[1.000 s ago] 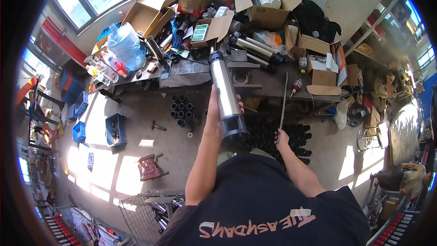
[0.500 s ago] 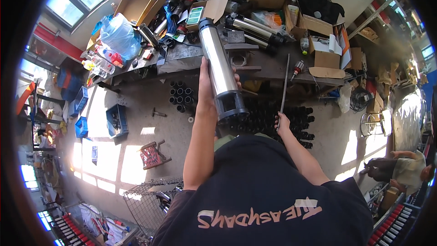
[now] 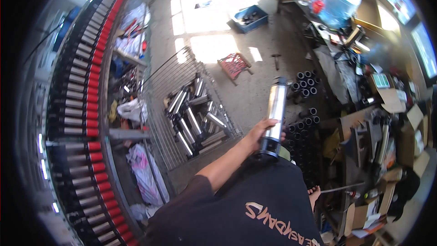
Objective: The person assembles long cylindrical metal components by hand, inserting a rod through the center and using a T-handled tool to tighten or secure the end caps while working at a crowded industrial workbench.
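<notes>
My left hand is wrapped round a shiny metal cylinder with black end caps, held tilted in front of my chest. Its nearer cap has an open window in the side. Lower right, my right hand is closed on one end of a thin metal rod, which points right toward the workbench. Rows of black tube pieces stand on the floor just right of the cylinder. A wire mesh cage left of my left arm holds a heap of similar metal cylinders.
A long rack of metal cylinders with red ends lines the left side. A red stool, a hammer and a blue crate are on the floor ahead. The cluttered workbench runs along the right, with cardboard boxes.
My view and body have turned left, away from the workbench and toward the mesh cage and rack. The cylinder stays in my left hand and the rod in my right.
</notes>
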`<state>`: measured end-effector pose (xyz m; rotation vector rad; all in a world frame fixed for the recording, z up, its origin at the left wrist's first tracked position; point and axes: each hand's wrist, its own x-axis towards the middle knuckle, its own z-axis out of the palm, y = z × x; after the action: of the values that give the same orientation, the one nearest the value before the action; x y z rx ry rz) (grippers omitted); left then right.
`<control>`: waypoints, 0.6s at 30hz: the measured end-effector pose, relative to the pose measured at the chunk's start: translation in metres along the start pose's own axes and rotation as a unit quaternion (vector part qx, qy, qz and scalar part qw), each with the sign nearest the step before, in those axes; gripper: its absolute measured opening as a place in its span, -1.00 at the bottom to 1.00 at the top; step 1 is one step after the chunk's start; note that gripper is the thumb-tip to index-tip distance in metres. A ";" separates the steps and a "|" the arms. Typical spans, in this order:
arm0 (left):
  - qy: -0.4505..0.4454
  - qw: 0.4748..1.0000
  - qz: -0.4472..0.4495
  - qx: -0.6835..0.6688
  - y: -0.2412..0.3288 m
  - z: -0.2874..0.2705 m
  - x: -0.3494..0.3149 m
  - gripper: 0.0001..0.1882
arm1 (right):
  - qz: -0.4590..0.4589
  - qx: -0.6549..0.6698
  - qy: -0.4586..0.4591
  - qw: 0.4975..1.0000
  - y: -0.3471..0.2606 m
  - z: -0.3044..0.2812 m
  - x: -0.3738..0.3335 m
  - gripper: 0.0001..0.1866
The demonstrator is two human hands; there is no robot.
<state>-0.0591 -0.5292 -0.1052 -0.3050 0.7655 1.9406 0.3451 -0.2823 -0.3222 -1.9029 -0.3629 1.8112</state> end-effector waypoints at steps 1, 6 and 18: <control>0.032 0.998 -0.014 -0.056 0.005 -0.022 -0.032 -0.49 | 0.001 -0.024 0.004 1.000 -0.002 -0.002 0.004 -0.83; 0.303 0.943 0.102 -0.089 0.020 -0.155 -0.113 -0.57 | 0.036 -0.094 0.011 0.995 -0.018 0.007 0.024 -0.77; 0.557 0.565 0.170 0.585 0.164 -0.392 -0.057 -0.52 | 0.025 -0.039 0.047 0.998 -0.045 0.029 0.022 -0.72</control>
<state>-0.2178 -0.8681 -0.3152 -0.5337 2.8870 0.8621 0.3246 -0.2285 -0.3182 -2.0611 -0.3612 1.7550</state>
